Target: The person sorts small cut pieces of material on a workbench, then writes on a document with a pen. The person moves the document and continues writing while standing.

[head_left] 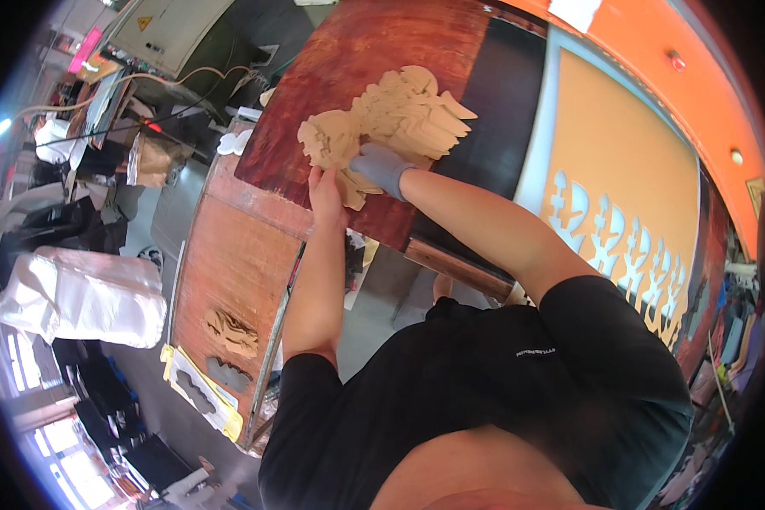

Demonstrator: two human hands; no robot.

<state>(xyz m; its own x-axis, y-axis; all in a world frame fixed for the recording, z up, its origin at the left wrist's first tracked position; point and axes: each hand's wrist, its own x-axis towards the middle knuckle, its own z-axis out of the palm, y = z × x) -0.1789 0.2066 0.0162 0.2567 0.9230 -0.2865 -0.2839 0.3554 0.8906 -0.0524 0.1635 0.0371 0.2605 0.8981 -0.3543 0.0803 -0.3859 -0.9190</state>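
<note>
The biggest thing in view is the reddish-brown counter (374,51), its worn top running away from the person, with an orange and blue panel (620,161) carrying pale cut-out shapes off to the right. On the counter's far part lies a tan carved wooden ornament (408,110), a flat piece with feather-like scallops along its right side and a rounder lobe at its left end (the fine detail of the carving is too blurred to tell). The right hand (381,166), in a grey-blue glove, lies flat on the ornament's near edge, fingers spread and pressing down rather than closed around anything. The bare left hand (325,191) is just beside it, reaching up to the ornament's lower left lobe; whether its fingers pinch the wood or only touch it I cannot tell. Lower left, on a nearer board (229,280), sits a smaller tan carving (232,331), well apart from both hands.
</note>
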